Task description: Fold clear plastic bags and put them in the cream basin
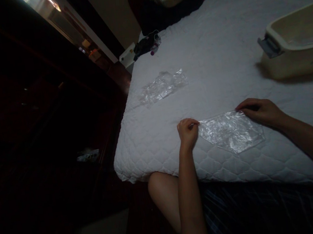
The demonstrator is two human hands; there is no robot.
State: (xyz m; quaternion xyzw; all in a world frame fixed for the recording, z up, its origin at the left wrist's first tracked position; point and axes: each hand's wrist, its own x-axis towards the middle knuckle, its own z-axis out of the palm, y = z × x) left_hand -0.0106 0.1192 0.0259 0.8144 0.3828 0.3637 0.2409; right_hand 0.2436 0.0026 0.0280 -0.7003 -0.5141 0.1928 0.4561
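Quilted white mattress (225, 62), dim room. 1 clear plastic bag (231, 132) flat near the front edge, long axis 10 to 4 o'clock. Left hand (188, 132) pinches its 9 o'clock corner; right hand (259, 111) presses its 2 o'clock corner, fingers flat.

The left hand (188, 132) is curled into a loose fist, thumb and fingertips pinched together in a closed grip, its forearm rising straight up from the bottom edge. The right hand (259, 111) lies palm down, fingers bent and pressed flat, its forearm coming in from the lower right corner. Both hands are level with each other and well apart.
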